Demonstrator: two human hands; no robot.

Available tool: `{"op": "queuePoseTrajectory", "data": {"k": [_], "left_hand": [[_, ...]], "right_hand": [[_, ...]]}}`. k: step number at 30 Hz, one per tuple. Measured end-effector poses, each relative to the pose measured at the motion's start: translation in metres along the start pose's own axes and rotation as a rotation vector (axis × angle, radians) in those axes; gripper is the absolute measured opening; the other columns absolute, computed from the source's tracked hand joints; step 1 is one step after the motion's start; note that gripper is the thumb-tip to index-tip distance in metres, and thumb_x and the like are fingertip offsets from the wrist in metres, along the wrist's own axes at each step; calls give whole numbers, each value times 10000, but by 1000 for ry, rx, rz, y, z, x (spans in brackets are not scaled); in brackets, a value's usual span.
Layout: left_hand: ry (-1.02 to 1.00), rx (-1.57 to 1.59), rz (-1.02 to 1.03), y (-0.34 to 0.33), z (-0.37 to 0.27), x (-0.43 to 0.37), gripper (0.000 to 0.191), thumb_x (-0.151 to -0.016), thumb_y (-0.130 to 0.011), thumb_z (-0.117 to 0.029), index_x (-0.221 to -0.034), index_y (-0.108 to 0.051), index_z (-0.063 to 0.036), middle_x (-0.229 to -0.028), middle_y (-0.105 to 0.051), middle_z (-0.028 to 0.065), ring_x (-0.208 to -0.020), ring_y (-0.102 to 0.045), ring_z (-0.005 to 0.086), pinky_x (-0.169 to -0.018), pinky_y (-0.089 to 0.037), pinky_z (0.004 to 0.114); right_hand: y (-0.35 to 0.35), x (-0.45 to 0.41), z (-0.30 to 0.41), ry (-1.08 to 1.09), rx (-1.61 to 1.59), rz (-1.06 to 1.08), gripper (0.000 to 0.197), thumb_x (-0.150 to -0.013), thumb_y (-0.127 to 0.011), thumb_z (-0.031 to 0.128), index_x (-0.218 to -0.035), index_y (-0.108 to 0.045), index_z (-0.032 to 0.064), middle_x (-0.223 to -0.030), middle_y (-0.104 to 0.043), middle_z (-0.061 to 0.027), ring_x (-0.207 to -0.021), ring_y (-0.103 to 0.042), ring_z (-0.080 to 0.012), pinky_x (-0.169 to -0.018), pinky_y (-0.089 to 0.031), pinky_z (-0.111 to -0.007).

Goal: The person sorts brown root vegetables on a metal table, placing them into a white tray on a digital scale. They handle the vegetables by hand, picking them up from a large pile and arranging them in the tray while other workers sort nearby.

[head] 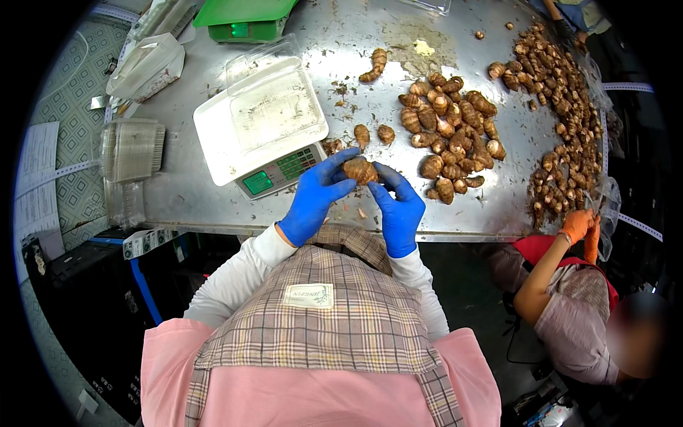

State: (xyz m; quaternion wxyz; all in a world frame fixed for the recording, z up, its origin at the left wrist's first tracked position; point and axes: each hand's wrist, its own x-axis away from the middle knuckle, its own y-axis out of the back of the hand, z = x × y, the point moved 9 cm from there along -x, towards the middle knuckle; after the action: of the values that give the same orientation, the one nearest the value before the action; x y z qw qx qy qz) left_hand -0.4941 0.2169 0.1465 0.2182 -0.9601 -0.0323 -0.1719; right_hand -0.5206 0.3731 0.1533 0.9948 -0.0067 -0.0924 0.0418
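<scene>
Between the fingertips of my left hand [318, 195] and my right hand [396, 211], both in blue gloves, is a brown taro corm [360, 171]. It is held above the table's near side. Just beyond it two single corms lie on the metal, one elongated [362, 136] and one rounder [386, 134]. To the left stands a digital weighing scale [277, 173] with a lit green display. A clear plastic tray [273, 115] rests on its white pan [213, 144]. Right of my hands is a heap of taro corms [453, 133].
A large taro pile [568, 117] runs along the right edge, where a co-worker's orange-gloved hands [579, 227] hold a clear bag [605, 200]. Another person [579, 16] stands at the far right. Stacked plastic trays [132, 149] and a green scale [245, 24] occupy the left and back of the steel table [213, 213].
</scene>
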Motion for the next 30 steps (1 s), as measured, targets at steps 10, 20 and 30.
{"op": "queuePoseTrajectory", "data": {"k": [10, 20, 30], "left_hand": [[56, 87, 42, -5, 10, 7, 653, -859, -674, -41, -1456, -413, 5, -1337, -575, 134, -1225, -559, 198, -1074, -431, 332], [-7, 26, 211, -22, 2, 11, 712, -817, -690, -24, -1466, -398, -1, -1341, -566, 124, -1235, -552, 216, -1096, -413, 354], [333, 494, 50, 0, 46, 9, 468, -991, -520, -226, -1388, -484, 20, -1040, -615, 75, -908, -610, 176, -857, -519, 293]], "right_hand": [[4, 9, 16, 283, 199, -29, 130, -837, -725, 12, -966, -721, 27, -1040, -710, -98, -985, -646, -173, -863, -516, -315], [32, 1, 7, 234, 32, -175, 45, -960, -552, 29, -974, -592, 13, -1014, -646, -84, -948, -592, -174, -890, -469, -307], [156, -32, -61, 106, 909, -367, 415, -810, -741, 110, -1213, -652, 65, -1140, -669, -157, -1026, -642, -309, -897, -505, -394]]}}
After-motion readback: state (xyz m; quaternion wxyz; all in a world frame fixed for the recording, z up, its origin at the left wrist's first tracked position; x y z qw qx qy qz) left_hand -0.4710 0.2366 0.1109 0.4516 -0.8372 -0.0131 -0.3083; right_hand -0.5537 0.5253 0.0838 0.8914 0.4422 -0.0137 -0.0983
